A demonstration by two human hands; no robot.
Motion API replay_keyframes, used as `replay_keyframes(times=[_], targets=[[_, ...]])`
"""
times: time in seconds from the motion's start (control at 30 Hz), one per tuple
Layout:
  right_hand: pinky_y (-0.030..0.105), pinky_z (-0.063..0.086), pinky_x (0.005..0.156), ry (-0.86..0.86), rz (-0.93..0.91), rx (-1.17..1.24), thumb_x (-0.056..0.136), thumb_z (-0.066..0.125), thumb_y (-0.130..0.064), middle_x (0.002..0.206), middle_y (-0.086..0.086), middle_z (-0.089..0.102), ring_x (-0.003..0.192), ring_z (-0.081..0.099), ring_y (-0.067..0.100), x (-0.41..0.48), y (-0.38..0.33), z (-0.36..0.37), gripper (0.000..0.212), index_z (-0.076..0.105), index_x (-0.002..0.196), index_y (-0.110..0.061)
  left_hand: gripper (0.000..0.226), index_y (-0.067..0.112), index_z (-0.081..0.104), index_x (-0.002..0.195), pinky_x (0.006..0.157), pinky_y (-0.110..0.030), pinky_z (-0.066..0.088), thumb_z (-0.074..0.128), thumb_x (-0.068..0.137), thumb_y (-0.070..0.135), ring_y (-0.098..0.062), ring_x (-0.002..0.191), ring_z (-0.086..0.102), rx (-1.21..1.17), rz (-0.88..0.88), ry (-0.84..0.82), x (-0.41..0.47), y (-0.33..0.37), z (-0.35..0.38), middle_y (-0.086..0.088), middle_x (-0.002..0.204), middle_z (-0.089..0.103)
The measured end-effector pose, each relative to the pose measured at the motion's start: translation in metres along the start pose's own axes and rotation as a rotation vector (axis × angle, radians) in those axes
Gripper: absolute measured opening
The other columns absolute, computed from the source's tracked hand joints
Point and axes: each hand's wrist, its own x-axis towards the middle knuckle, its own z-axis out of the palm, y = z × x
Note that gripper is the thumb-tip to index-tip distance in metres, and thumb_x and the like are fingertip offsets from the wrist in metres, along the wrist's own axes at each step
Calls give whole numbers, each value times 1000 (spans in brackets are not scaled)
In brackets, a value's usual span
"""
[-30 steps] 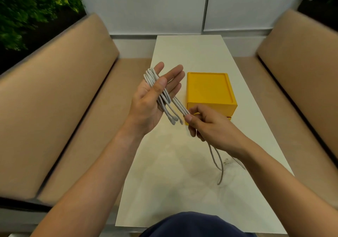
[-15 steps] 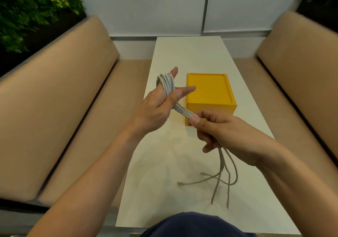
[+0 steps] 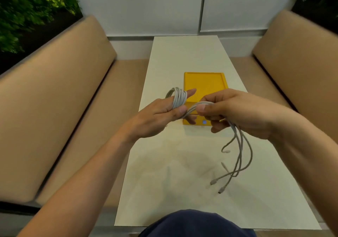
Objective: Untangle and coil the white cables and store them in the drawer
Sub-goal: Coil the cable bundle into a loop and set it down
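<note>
**A:** Where are the thin white charging cables (image 3: 178, 97) now?

**B:** Bundled together and looped around the extended fingers of the left hand (image 3: 157, 116), above the pale, long table (image 3: 182, 163). The fingers act as a former, so the turns stack side by side into a coil. The thumb presses on the strands, which I'd judge keeps the wraps from slipping.

**A:** And the right hand (image 3: 236, 112)?

**B:** Its grip is closed round the same bundle just beside the left thumb, thumb on top, fingers curled under. Holding that close looks meant to keep tension and steer each turn. Below it the free ends hang loose, their plugs dangling near the table surface.

**A:** So the coil isn't finished?

**B:** No, a fair length remains unwound.

**A:** And the drawer?

**B:** The small yellow plastic drawer box (image 3: 204, 85) sits on the table just behind the hands, within reach. Its front is partly hidden, but the drawer looks shut.
</note>
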Motion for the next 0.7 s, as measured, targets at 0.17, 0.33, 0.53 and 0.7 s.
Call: replay_keyframes(times=[0.17, 0.33, 0.53, 0.7], targets=[[31, 43, 59, -25, 54, 7, 91, 70, -38, 59, 3, 37, 53, 38, 16, 11, 4, -13, 31, 75, 82, -9, 34, 17, 75, 104, 90, -17, 43, 44, 110, 30, 2, 107, 63, 40, -61, -188, -3, 4, 3, 16, 111, 74], [40, 51, 70, 131, -135, -549, 76, 81, -57, 77, -8, 70, 69, 63, 10, 15, 0, -27, 27, 79, 87, -33, 37, -4, 52, 136, 114, -57, 41, 40, 107, 14, -36, 87, 73, -566, -97, -334, -9, -3, 22, -14, 78, 64], [25, 48, 68, 4, -393, -647, 78, 81, -48, 92, -12, 70, 78, 64, 10, 10, -2, -45, 22, 79, 98, -40, 54, -9, 38, 149, 100, -42, 54, 46, 104, 20, -18, 57, 66, -942, -12, -435, -7, -4, 20, 1, 63, 56], [31, 49, 65, 56, -677, -946, 101, 49, -53, 92, -8, 66, 73, 57, 8, 19, 8, -44, 43, 77, 118, -26, 52, -2, 50, 145, 92, -36, 57, 50, 105, 31, -9, 46, 59, -1047, 25, -440, -8, -9, 17, 1, 55, 38]])
